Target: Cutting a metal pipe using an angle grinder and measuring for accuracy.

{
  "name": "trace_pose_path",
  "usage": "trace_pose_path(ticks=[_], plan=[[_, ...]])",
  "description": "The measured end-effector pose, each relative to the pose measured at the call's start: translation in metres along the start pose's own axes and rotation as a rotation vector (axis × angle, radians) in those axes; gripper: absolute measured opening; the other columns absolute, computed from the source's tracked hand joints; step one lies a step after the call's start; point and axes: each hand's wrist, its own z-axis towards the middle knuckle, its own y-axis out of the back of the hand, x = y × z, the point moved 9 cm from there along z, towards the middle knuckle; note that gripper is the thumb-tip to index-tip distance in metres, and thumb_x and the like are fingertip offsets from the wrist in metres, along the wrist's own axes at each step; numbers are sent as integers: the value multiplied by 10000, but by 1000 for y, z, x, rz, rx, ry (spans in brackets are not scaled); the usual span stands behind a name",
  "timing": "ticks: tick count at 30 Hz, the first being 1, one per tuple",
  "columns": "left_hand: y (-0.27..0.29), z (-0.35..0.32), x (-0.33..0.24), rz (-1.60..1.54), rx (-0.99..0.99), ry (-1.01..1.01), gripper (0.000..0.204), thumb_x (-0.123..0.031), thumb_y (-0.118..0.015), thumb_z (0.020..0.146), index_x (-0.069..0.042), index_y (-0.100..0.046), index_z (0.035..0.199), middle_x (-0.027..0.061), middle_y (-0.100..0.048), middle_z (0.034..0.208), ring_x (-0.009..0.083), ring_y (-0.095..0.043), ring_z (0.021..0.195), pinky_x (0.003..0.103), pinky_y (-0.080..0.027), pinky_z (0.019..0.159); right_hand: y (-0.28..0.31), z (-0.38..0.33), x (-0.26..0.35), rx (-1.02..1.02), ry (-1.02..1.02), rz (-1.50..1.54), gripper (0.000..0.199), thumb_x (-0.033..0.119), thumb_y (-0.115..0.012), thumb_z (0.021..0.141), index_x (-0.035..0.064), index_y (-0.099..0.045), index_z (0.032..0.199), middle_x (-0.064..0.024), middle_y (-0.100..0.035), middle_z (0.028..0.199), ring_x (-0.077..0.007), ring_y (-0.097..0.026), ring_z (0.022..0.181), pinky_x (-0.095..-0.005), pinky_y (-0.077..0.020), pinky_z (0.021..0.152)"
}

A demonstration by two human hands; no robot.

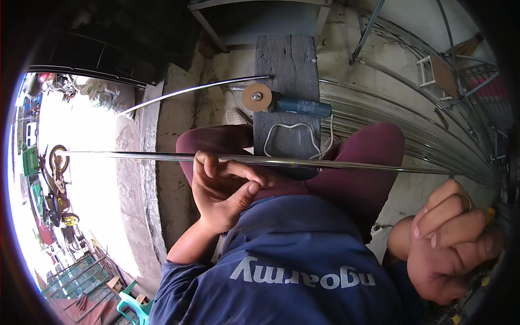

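Observation:
A long, thin, shiny metal tube [303,162] runs across above my thighs, from the bright opening at the left to near my right hand. My left hand [222,189] holds it loosely, the index finger hooked over it and the thumb apart from it. My right hand [449,238] is raised at the right, its fingers curled in. Whether anything is inside them is hidden. It sits below the tube's right end, apart from it. Ahead, a blue angle grinder [300,105] with a tan disc [256,97] lies on a worn dark wooden bench [285,57].
The grinder's white cord [290,126] loops over the bench. A second metal tube [189,89] reaches left from the bench. Several long metal tubes [379,114] lie on the floor at the right. A metal frame [368,32] stands far right. A motorcycle [57,189] is outside, left.

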Motion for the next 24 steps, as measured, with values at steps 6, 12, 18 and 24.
trace_pose_path(ticks=[6, 12, 18, 24], plan=[[13, -11, 8, -175, -25, 65, 639, 64, -841, 982, -145, -258, 1137, 257, -798, 1039, 395, -827, 973, 470, -682, 891, -23, 10, -25, 171, -49, 88, 725, 477, -568, 1114, 11, -376, 1635, -93, -553, 904, -203, -537, 641, -398, -370, 698], [1, -15, 12, -225, 41, 149, 612, 65, -822, 996, -143, -266, 1144, 272, -801, 1095, 417, -831, 1034, 507, -678, 949, -32, 10, -38, 237, -120, 135, 671, 451, -645, 1099, 10, -421, 1552, -97, -560, 890, -198, -544, 658, -388, -381, 709], [0, -39, 33, -67, 290, 347, 440, 150, -641, 1019, -122, -312, 1127, 272, -793, 1211, 350, -775, 1233, 477, -572, 1099, -44, 13, -52, 247, -152, 125, 620, 412, -766, 1048, -20, -508, 1410, -95, -589, 859, -189, -564, 632, -353, -421, 614], [85, -56, 85, 937, 250, 510, 260, 14, -662, 1041, -7, -478, 1224, 175, -771, 1088, 361, -802, 962, 419, -627, 858, -95, 1, -66, 366, -216, 220, 497, 359, -893, 981, -52, -695, 1178, -161, -692, 957, -232, -677, 742, -353, -523, 625]])
